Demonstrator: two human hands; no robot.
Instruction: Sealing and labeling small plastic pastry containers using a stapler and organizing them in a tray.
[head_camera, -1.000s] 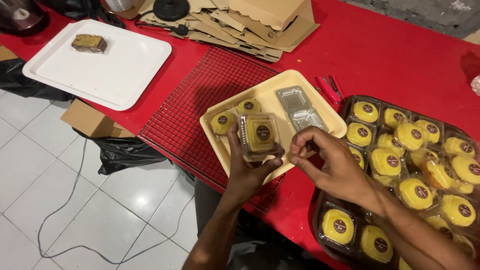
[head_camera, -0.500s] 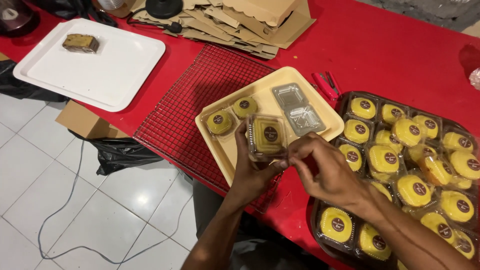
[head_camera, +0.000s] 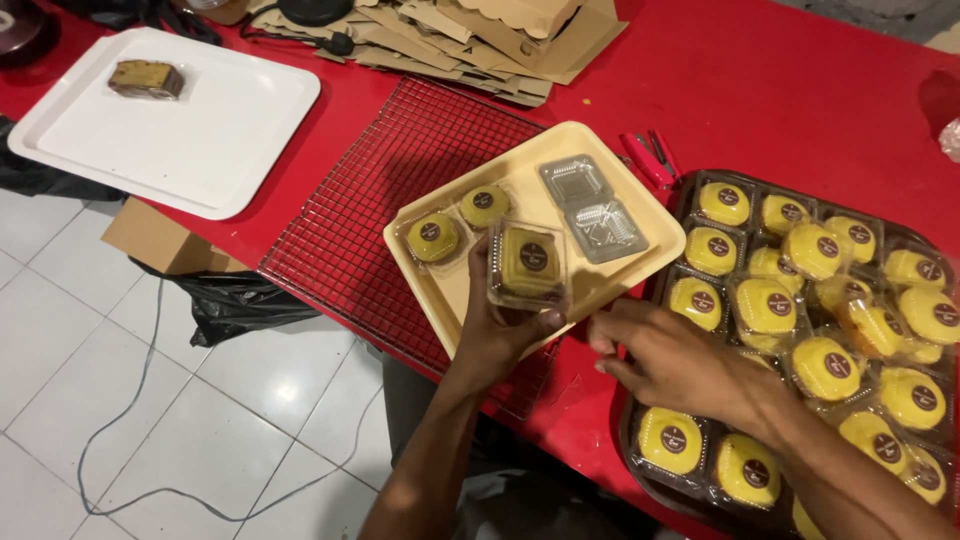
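Note:
My left hand (head_camera: 497, 335) grips a closed clear plastic box with a yellow cake and round dark sticker (head_camera: 527, 263), holding it over the near edge of a cream tray (head_camera: 640, 262). On that tray lie two more packed yellow cakes (head_camera: 434, 238) and an open empty clear box (head_camera: 592, 208). My right hand (head_camera: 665, 358) hovers just right of the held box, fingers loosely spread, holding nothing. It is above the near left corner of a dark tray (head_camera: 633, 455) filled with several packed yellow cakes (head_camera: 765, 305).
A red table (head_camera: 760, 90) carries a wire cooling rack (head_camera: 400, 190), a white tray (head_camera: 220, 150) with one wrapped brown cake (head_camera: 146, 79), flat cardboard boxes (head_camera: 470, 35) and a red tool (head_camera: 648, 157). Below are white floor tiles, a cable, a cardboard box and a black bag.
My right hand has let go of the box and drawn back to the right. My left hand keeps the closed box and has shifted it slightly toward the tray's edge.

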